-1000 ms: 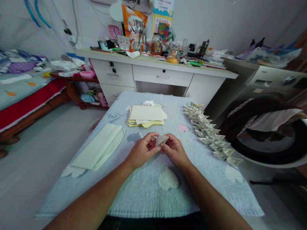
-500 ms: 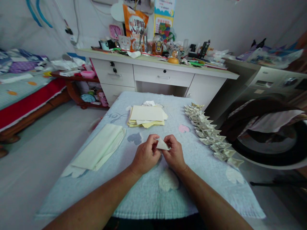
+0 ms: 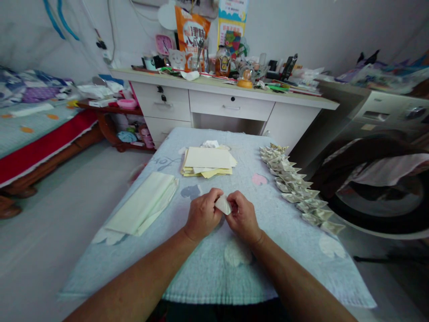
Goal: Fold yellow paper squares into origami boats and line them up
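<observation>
A small folded piece of paper (image 3: pixel 223 204), pale and roughly triangular, is held up between my two hands over the middle of the cloth-covered table (image 3: pixel 201 268). My left hand (image 3: pixel 204 212) pinches its left side with thumb and fingers. On the other side, my right hand (image 3: pixel 244 215) has its fingers closed at the paper's right edge. Parts of the paper are hidden behind the fingertips. Several folded paper boats (image 3: pixel 295 183) stand in a long row along the table's right side.
Behind my hands lies a stack of cream paper sheets (image 3: pixel 209 158), with a crumpled white tissue (image 3: pixel 210 144) beyond it. Larger folded pale green sheets (image 3: pixel 142 205) lie at left. A cluttered white desk (image 3: pixel 231 109) stands behind the table, a washing machine (image 3: pixel 378 129) at right.
The folded paper has turned in my fingers and looks narrower, its right corner no longer stretched out to the side. My right hand's fingers have curled in more. The view has shifted slightly.
</observation>
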`<state>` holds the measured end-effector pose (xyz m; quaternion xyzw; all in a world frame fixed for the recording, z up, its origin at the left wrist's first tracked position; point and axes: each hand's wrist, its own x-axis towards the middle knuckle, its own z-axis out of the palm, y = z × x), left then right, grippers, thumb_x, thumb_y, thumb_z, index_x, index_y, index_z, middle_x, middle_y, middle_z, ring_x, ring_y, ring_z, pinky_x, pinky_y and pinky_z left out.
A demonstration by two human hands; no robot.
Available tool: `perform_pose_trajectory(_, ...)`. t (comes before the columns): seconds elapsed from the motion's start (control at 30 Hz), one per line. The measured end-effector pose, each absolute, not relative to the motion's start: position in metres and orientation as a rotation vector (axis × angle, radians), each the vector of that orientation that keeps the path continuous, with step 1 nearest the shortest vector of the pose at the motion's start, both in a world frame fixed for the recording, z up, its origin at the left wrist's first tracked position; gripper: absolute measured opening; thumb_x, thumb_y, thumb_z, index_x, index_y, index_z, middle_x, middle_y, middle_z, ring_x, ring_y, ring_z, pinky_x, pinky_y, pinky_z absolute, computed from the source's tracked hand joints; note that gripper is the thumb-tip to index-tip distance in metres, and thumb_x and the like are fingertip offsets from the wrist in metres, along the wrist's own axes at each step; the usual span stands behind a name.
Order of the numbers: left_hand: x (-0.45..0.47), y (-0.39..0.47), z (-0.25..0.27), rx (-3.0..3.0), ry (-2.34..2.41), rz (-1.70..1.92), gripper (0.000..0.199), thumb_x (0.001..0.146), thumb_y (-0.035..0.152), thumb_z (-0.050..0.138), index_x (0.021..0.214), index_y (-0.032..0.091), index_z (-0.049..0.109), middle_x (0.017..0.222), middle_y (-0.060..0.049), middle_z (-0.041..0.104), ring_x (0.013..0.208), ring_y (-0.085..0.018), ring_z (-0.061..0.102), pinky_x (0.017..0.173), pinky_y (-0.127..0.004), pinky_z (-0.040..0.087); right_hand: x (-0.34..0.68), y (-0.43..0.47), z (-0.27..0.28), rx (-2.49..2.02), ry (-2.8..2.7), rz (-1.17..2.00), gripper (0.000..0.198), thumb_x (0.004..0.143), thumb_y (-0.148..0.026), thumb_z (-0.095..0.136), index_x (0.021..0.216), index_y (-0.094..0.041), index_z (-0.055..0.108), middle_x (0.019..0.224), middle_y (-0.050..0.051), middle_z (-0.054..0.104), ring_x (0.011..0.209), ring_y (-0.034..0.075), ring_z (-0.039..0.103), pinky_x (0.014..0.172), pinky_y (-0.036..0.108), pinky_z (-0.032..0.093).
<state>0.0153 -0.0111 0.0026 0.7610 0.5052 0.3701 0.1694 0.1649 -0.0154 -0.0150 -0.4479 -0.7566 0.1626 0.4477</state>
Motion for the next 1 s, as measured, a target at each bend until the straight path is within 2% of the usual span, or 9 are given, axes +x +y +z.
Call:
perform_pose_trajectory(0.27, 0.018, -0.014, 0.009, 1.993, 1.353, 1.095, 0.013, 0.08, 0.018, 0.054, 0.092, 0.022, 0.054, 0.079, 0.0, 0.066, 0.075, -0.018, 0.064, 0.067, -0.026, 0.042, 0.165, -0.017, -0.015, -1.083, -1.876, 0.372, 0.026, 0.068, -0.008, 0.051, 0.09, -0.022, 0.048, 0.075, -0.002, 0.049, 0.061, 0.013, 0.045, 0.056, 0.024, 0.035)
perform_pose_trajectory(0.47, 0.015, -0.011, 0.014, 1.626, 0.969, 1.045, 0.029, 0.073, 0.012, 0.054, 0.101, 0.019, 0.052, 0.092, -0.003, 0.065, 0.085, -0.017, 0.062, 0.075, -0.026, 0.046, 0.17, -0.014, -0.012, -1.083, -1.827, 0.327, 0.025, 0.07, -0.005, 0.05, 0.088, -0.022, 0.048, 0.077, -0.001, 0.05, 0.065, 0.013, 0.046, 0.059, 0.024, 0.036)
perform_pose_trajectory(0.53, 0.012, -0.01, 0.014, 1.485, 0.824, 1.002, 0.035, 0.072, 0.016, 0.056, 0.107, 0.018, 0.052, 0.097, -0.005, 0.063, 0.091, -0.019, 0.06, 0.077, -0.028, 0.047, 0.171, -0.013, -0.011, -1.092, -1.811, 0.308, 0.025, 0.071, -0.004, 0.05, 0.088, -0.022, 0.049, 0.078, -0.001, 0.05, 0.066, 0.014, 0.046, 0.059, 0.024, 0.035)
perform_pose_trajectory(0.6, 0.011, -0.009, 0.012, 1.346, 0.735, 0.969, 0.035, 0.077, 0.025, 0.057, 0.111, 0.017, 0.053, 0.1, -0.007, 0.062, 0.093, -0.02, 0.059, 0.077, -0.029, 0.048, 0.172, -0.012, -0.011, -1.102, -1.803, 0.285, 0.024, 0.073, -0.004, 0.05, 0.089, -0.022, 0.05, 0.078, -0.001, 0.05, 0.066, 0.014, 0.046, 0.059, 0.024, 0.035)
perform_pose_trajectory(0.7, 0.013, -0.007, 0.009, 1.2, 0.773, 0.938, 0.035, 0.085, 0.041, 0.056, 0.109, 0.016, 0.056, 0.098, -0.007, 0.063, 0.09, -0.019, 0.059, 0.074, -0.029, 0.048, 0.173, -0.011, -0.012, -1.114, -1.815, 0.256, 0.023, 0.074, -0.004, 0.05, 0.089, -0.022, 0.05, 0.077, -0.001, 0.05, 0.067, 0.014, 0.047, 0.06, 0.024, 0.035)
perform_pose_trajectory(0.77, 0.016, -0.006, 0.007, 1.155, 0.804, 0.898, 0.039, 0.083, 0.046, 0.059, 0.107, 0.015, 0.059, 0.097, -0.007, 0.063, 0.087, -0.018, 0.059, 0.071, -0.027, 0.047, 0.173, -0.011, -0.013, -1.116, -1.828, 0.247, 0.022, 0.075, -0.005, 0.051, 0.089, -0.022, 0.051, 0.077, -0.001, 0.05, 0.068, 0.014, 0.048, 0.061, 0.025, 0.036)
perform_pose_trajectory(1.0, 0.018, -0.002, 0.005, 1.05, 0.821, 0.926, 0.036, 0.073, 0.04, 0.072, 0.095, 0.014, 0.062, 0.081, -0.002, 0.064, 0.07, -0.013, 0.059, 0.064, -0.023, 0.045, 0.173, -0.012, -0.014, -1.115, -1.894, 0.259, 0.018, 0.079, -0.01, 0.053, 0.092, -0.023, 0.051, 0.08, 0.001, 0.052, 0.071, 0.015, 0.051, 0.063, 0.026, 0.039)
